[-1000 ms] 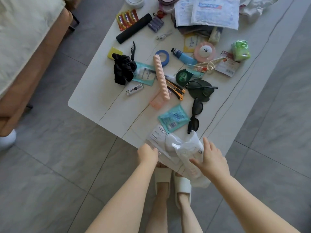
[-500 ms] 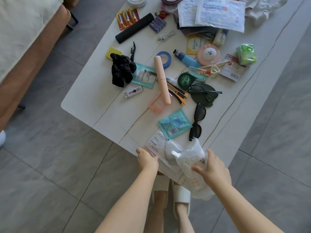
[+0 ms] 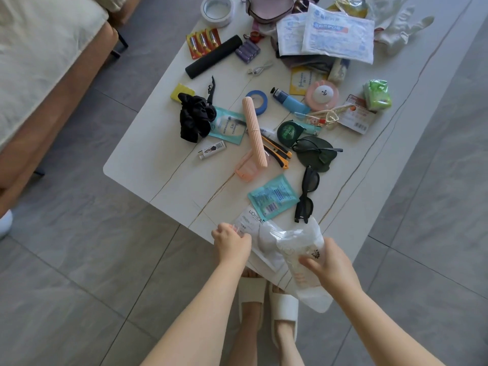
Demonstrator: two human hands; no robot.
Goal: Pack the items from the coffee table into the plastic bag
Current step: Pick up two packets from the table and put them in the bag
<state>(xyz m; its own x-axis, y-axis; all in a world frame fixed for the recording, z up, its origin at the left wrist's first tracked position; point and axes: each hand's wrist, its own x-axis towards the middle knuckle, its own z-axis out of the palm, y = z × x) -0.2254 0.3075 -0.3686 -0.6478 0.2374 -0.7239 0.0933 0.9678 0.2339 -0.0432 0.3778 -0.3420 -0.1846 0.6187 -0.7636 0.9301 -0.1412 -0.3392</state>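
Note:
A crumpled clear plastic bag [image 3: 293,247] hangs over the near edge of the white coffee table [image 3: 148,159]. My left hand [image 3: 231,243] pinches its left rim, and my right hand [image 3: 328,262] grips its right side. Under the bag lies a white L'Oreal sachet [image 3: 249,220]. Just beyond it are a teal sachet [image 3: 273,196] and black sunglasses [image 3: 307,196]. Farther back lie a pink ribbed roll [image 3: 254,130], a black scrunchie [image 3: 195,116], a utility knife [image 3: 278,151], green sunglasses [image 3: 315,153] and many other small items.
A sofa with a pale cover [image 3: 39,62] stands to the left of the table. Grey tiled floor [image 3: 79,260] surrounds it. My feet in white slippers [image 3: 266,299] are below the table's near edge. A tape roll [image 3: 217,7] and paper packets [image 3: 338,33] sit at the far end.
The view has shifted slightly. My left hand has closed its fingers on the bag's left rim, and my right hand has slid onto the bag's right side.

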